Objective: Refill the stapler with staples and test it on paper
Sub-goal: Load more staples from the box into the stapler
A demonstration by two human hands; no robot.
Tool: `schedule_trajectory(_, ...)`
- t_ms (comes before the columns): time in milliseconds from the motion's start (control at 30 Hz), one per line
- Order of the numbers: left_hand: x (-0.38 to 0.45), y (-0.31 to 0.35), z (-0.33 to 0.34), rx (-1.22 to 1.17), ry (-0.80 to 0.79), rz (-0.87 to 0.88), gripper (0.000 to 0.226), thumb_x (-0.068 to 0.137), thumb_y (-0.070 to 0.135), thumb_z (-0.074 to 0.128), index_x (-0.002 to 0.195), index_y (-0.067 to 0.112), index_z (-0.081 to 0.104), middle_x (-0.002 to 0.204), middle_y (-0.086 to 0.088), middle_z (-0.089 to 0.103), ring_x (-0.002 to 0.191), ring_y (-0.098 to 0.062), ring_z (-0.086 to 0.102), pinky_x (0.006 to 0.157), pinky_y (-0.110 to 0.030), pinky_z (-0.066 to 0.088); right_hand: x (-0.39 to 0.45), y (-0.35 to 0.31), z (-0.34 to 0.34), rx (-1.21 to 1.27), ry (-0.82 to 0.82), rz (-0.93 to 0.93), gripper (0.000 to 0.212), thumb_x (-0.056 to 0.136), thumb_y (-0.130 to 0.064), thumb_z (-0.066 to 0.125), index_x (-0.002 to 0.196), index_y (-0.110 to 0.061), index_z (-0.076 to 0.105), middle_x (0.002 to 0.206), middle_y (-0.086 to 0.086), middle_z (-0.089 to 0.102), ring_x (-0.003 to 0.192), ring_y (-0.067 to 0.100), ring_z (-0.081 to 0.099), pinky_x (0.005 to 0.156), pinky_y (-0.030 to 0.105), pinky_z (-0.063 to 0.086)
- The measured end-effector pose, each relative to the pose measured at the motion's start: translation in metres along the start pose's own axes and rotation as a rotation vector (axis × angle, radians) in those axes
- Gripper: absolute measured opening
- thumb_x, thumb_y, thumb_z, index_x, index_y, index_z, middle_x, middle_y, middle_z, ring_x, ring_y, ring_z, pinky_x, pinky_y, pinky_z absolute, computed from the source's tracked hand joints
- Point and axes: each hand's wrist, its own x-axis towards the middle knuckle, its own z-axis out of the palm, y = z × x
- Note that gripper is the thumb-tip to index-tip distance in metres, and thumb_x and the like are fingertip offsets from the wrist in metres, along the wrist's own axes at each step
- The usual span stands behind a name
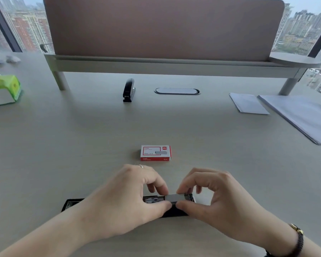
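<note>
A black stapler lies opened flat near the desk's front edge, its lid end sticking out to the left. A grey strip of staples rests in the stapler's channel. My left hand pinches the strip's left end between thumb and forefinger. My right hand pinches its right end the same way. A red and white staple box sits shut just beyond my hands. Sheets of paper lie at the far right.
A second black stapler stands at the back centre beside an oval cable port. A green tissue pack is at the left. A larger paper stack lies at the right. A raised shelf with a panel spans the back.
</note>
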Motion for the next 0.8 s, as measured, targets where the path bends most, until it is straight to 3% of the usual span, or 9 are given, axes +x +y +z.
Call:
schedule_trajectory(167, -0.002, 0.0, 0.0, -0.018, -0.005, 0.006, 0.021, 0.069, 0.058, 0.073, 0.085, 0.045, 0.068, 0.092, 0.03, 0.059, 0.074, 0.002, 0.055, 0.058, -0.009, 0.039, -0.001, 0.003, 0.001, 0.019, 0.009, 0.026, 0.011, 0.074, -0.035, 0.082, 0.077, -0.04, 0.073, 0.085, -0.017, 0.069, 0.082, 0.005, 0.062, 0.071, 0.011, 0.046)
schedule_trajectory(367, -0.006, -0.001, -0.002, 0.001, 0.03, 0.178, 0.014, 0.076, 0.042, 0.076, 0.088, 0.037, 0.072, 0.085, 0.024, 0.066, 0.072, 0.01, 0.058, 0.06, -0.001, 0.038, -0.004, 0.007, 0.001, 0.036, 0.013, 0.038, 0.014, 0.072, -0.041, 0.081, 0.085, -0.041, 0.074, 0.087, -0.015, 0.071, 0.084, 0.01, 0.064, 0.07, 0.019, 0.051)
schedule_trajectory(500, -0.006, -0.004, -0.002, 0.059, 0.003, 0.258, 0.01, 0.081, 0.041, 0.069, 0.088, 0.036, 0.073, 0.087, 0.023, 0.067, 0.08, 0.011, 0.062, 0.07, -0.014, 0.052, -0.004, 0.01, 0.001, 0.034, 0.011, 0.047, 0.017, 0.071, -0.043, 0.08, 0.086, -0.04, 0.074, 0.087, -0.013, 0.071, 0.083, 0.01, 0.063, 0.073, 0.018, 0.05)
schedule_trajectory(633, -0.006, -0.007, -0.001, 0.116, -0.015, 0.28, 0.014, 0.084, 0.043, 0.066, 0.094, 0.039, 0.074, 0.092, 0.024, 0.068, 0.085, 0.01, 0.061, 0.071, -0.02, 0.054, -0.005, 0.012, 0.001, 0.033, 0.004, 0.081, 0.018, 0.069, -0.042, 0.082, 0.085, -0.038, 0.075, 0.086, -0.011, 0.069, 0.082, 0.013, 0.064, 0.073, 0.028, 0.052)
schedule_trajectory(800, -0.003, -0.005, 0.0, 0.138, -0.039, 0.28, 0.019, 0.086, 0.046, 0.061, 0.102, 0.046, 0.07, 0.096, 0.026, 0.065, 0.089, 0.009, 0.06, 0.072, -0.024, 0.054, -0.002, 0.012, 0.002, 0.056, -0.019, 0.098, 0.017, 0.068, -0.038, 0.083, 0.083, -0.035, 0.076, 0.085, -0.009, 0.069, 0.078, 0.015, 0.065, 0.071, 0.032, 0.053)
